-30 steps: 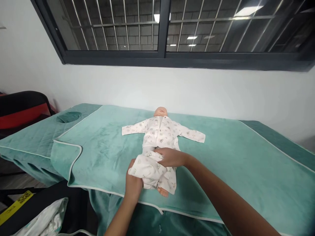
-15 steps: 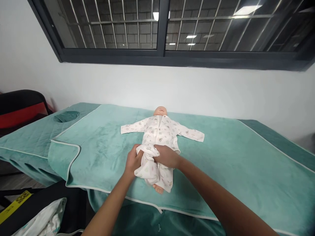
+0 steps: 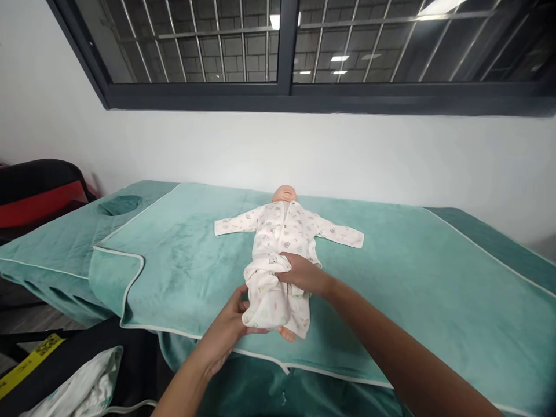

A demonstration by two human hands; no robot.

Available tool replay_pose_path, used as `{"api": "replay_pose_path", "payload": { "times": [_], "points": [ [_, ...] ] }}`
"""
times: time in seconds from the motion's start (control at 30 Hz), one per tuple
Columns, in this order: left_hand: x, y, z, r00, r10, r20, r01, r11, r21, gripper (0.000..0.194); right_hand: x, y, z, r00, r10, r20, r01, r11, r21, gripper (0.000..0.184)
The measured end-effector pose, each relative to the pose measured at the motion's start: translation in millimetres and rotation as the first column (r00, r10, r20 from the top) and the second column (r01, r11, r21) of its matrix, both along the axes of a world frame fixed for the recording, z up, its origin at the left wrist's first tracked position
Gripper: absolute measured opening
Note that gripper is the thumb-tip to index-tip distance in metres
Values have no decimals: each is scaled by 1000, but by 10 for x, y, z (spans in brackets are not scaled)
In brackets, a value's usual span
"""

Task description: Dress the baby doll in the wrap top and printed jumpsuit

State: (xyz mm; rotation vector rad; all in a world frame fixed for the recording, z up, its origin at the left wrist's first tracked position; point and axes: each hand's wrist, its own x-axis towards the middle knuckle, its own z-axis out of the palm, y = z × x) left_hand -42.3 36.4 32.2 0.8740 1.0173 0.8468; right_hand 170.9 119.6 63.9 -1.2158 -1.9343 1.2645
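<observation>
Doll [image 3: 284, 193] in jacket [image 3: 282, 231] and trousers [image 3: 269, 307], foot [image 3: 286, 334] protruding near front edge of bed [image 3: 391, 278]; right hand [image 3: 306, 273] pinching trousers' waist; left hand [image 3: 232, 318] half spread at cuff.

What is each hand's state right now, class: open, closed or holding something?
Left hand: open, at the pants' lower end.
Right hand: closed, holding the pants near their top.

The yellow strip [image 3: 29, 366] bears print, apparently too small to read.
</observation>
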Motion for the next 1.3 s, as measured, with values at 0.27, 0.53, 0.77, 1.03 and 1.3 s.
{"api": "replay_pose_path", "payload": {
  "times": [0.27,0.53,0.77,1.03,1.3],
  "points": [
    [74,263,-12,972,127,-198,-92,980,177,52,60,-1,99,984,178,27,-172,974,-146,78],
    [131,459,-165,875,417,-246,-288,857,428,29,-60,16,-59,998,64,-5,-63,997,40,33],
    [109,837,-130,737,582,-344,-352,765,540,13,-134,8,-72,989,-95,114,76,984,161,24],
    [-76,660,-39,920,296,-255,-143,863,484,25,-228,-114,-65,924,-275,266,221,951,218,6],
    [-301,765,134,932,-66,-357,240,850,469,19,-313,-205,-97,885,-372,279,305,917,256,6]
  ]
}}
